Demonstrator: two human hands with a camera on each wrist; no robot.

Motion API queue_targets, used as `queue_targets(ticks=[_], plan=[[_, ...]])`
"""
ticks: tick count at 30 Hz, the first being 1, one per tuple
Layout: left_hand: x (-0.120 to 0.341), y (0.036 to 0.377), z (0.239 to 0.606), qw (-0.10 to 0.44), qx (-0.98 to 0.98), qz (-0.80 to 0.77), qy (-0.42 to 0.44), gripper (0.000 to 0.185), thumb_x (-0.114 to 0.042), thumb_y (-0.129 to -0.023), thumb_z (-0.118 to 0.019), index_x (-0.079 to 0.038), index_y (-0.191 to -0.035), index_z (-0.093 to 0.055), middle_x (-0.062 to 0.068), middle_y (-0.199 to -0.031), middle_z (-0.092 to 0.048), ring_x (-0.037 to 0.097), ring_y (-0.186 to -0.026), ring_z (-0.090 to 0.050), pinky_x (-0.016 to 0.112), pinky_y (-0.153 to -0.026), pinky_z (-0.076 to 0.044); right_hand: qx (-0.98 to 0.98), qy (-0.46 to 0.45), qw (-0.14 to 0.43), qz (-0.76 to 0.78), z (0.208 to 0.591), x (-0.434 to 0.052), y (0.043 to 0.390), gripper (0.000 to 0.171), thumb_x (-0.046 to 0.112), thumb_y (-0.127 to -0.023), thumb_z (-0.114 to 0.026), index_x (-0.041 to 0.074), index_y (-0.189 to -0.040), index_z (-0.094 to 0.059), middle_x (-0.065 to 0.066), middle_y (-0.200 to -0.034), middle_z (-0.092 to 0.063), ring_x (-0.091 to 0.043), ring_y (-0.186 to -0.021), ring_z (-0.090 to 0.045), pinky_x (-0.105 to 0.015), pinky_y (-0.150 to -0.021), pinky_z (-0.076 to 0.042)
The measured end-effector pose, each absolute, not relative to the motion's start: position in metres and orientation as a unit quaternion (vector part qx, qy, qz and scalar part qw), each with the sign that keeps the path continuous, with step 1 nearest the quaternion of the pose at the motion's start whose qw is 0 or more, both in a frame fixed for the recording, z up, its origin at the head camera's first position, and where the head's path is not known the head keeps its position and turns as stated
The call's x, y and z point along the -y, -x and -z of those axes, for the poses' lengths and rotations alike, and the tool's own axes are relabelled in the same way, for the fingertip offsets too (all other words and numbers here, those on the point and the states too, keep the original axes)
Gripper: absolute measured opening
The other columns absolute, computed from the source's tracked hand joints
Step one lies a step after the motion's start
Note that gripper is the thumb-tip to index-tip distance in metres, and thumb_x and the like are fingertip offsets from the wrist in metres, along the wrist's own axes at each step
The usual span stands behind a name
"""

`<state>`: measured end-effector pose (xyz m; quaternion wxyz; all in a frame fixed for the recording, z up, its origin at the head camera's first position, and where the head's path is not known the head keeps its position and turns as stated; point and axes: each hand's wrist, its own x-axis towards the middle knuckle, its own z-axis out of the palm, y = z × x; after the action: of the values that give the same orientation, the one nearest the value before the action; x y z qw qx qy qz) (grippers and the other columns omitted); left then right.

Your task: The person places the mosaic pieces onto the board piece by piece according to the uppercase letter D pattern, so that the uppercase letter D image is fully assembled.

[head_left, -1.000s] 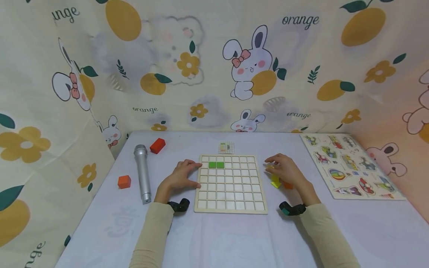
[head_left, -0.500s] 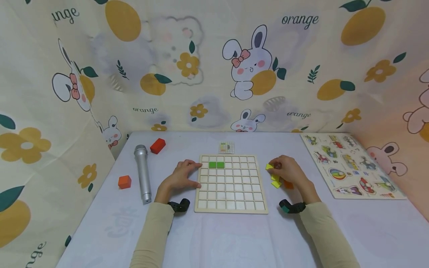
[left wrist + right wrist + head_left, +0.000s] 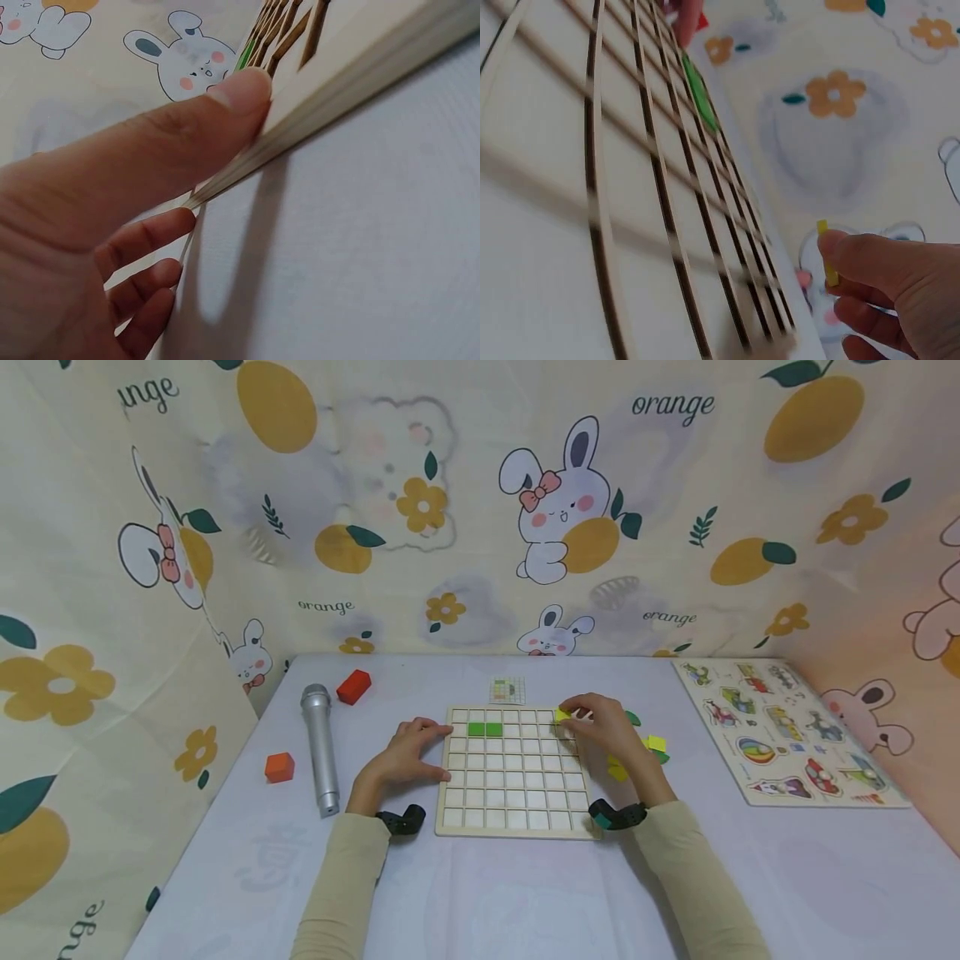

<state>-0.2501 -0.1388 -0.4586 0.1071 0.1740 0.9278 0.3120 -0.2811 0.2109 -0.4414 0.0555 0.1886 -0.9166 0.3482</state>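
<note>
A wooden grid board (image 3: 516, 773) lies flat in the middle, with two green square tiles (image 3: 484, 729) side by side in its upper left part. My left hand (image 3: 397, 756) rests at the board's left edge. In the left wrist view its thumb (image 3: 244, 91) touches the board's rim, and the other fingers lie loosely along the side. Over the top right corner my right hand (image 3: 611, 727) pinches a small yellow tile (image 3: 560, 716) between thumb and fingers. The right wrist view shows that yellow tile (image 3: 830, 274) edge-on, above the grid.
More yellow tiles (image 3: 617, 771) and green pieces (image 3: 633, 718) lie right of the board, partly behind my right arm. A small pattern card (image 3: 507, 690) sits behind the board. A silver microphone (image 3: 320, 752), two red-orange blocks (image 3: 279, 767) and a picture puzzle (image 3: 787, 735) flank it.
From the pile on the right, my right hand has picked up a yellow tile and carried it left to the board's top right corner. My left hand has stayed put.
</note>
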Motion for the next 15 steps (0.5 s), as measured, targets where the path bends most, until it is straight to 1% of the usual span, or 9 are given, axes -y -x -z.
queue_targets(ticks=[5,15], plan=[[0.139,0.250,0.458,0.100,-0.929,-0.311,-0.176,0.078,-0.030,-0.071,-0.081,-0.020,-0.139,-0.045,0.006,-0.134,-0.040,0.026,-0.124,-0.029,0.049,-0.101,-0.032,0.902,-0.207,0.065,-0.373,0.443,-0.183,0.282,0.022,0.011,-0.084,-0.068,0.005,-0.105,-0.068,-0.010,-0.103,-0.066,-0.025,-0.090,-0.058,-0.040,-0.080,-0.048],[0.139,0.249,0.460,0.099,-0.929,-0.315,-0.167,0.079,-0.030,-0.070,-0.082,-0.021,-0.139,-0.046,0.005,-0.135,-0.040,0.026,-0.126,-0.029,0.048,-0.102,-0.032,0.906,-0.238,0.054,-0.345,0.453,-0.145,0.283,0.017,0.017,-0.082,-0.072,0.009,-0.097,-0.072,-0.003,-0.096,-0.068,-0.018,-0.085,-0.058,-0.037,-0.076,-0.049]])
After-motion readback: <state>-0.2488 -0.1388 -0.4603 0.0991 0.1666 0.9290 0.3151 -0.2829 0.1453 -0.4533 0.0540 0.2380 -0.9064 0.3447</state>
